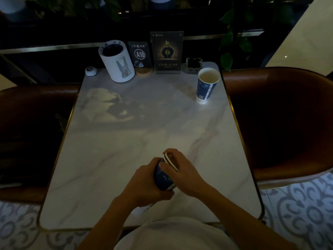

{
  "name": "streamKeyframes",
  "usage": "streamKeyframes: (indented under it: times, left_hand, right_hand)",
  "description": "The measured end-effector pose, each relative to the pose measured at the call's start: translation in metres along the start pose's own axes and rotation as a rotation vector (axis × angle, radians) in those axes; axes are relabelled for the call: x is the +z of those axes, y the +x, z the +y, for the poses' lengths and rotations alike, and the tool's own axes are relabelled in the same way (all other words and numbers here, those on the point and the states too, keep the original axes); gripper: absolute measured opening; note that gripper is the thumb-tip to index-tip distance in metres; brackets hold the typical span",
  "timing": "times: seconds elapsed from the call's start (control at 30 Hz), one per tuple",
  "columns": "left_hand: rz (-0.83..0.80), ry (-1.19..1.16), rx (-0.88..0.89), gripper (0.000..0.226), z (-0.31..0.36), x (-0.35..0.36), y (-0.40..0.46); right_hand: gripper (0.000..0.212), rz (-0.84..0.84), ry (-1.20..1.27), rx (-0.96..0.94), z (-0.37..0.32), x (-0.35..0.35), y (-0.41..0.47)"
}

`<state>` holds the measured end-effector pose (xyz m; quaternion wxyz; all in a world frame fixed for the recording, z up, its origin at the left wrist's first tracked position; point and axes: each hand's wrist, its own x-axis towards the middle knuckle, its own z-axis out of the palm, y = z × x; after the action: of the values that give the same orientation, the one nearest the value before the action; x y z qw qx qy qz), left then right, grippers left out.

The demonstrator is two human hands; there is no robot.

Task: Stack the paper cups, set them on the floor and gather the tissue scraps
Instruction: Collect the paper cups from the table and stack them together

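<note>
Over the near middle of the marble table (111, 159) I hold nested blue paper cups (164, 178), tilted, with two white rims showing at the top. My left hand (144, 183) wraps the cup body from the left and below. My right hand (180, 168) covers the rims from the right. A single blue paper cup (206, 85) stands upright and apart at the far right of the table. Something small and white (146, 208) peeks out under my left wrist; I cannot tell what it is.
Along the far edge stand a white cylinder holder with a rabbit picture (117, 61), an A10 table sign (139, 55), a dark menu stand (166, 51), a glass ashtray (194, 64) and a small white call button (90, 70). Brown seats (279, 114) flank the table over patterned floor (297, 204).
</note>
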<state>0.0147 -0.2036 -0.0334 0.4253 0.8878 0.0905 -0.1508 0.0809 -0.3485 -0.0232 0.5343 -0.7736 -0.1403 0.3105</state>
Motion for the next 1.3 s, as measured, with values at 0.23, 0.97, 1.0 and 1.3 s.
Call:
streamKeyframes:
  times: [0.23, 0.97, 1.0, 1.3]
  left_hand:
    - [0.026, 0.002, 0.018, 0.088, 0.006, 0.000, 0.005]
    - [0.208, -0.128, -0.050, 0.085, -0.001, -0.017, 0.048]
    - [0.208, -0.127, -0.050, 0.084, -0.001, -0.019, 0.050]
    - [0.201, -0.159, -0.060, 0.090, -0.010, -0.024, 0.060]
  right_hand:
    - [0.045, 0.020, -0.009, -0.014, -0.002, -0.006, 0.006]
    - [0.054, 0.100, -0.236, -0.162, -0.009, -0.089, 0.104]
    - [0.050, 0.167, -0.287, -0.191, -0.010, -0.100, 0.116]
    - [0.060, 0.606, -0.862, -0.235, -0.031, -0.203, 0.249]
